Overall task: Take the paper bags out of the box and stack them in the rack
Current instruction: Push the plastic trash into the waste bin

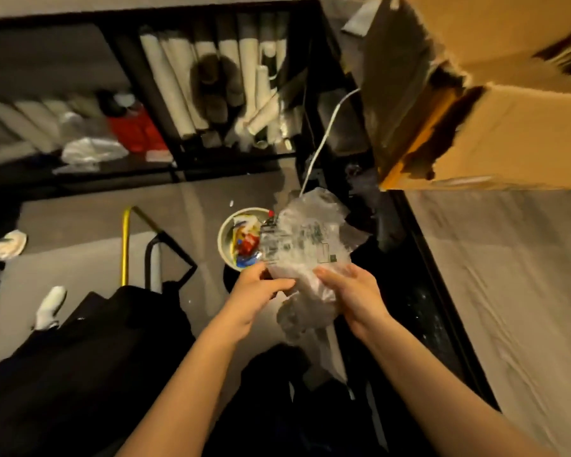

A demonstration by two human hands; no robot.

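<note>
Between fingers (277,285), crumpled, seemingly clear wrapper (305,239)

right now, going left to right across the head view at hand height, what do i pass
white shoe → yellow pole → left hand → clear plastic wrapper → right hand → grey sheet

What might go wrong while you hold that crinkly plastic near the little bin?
The plastic wrap, held by the left hand and right hand, looks bigger than the bin, so it may miss and land on the floor. The torn cardboard box seems to sit at an edge and might tip.
</note>
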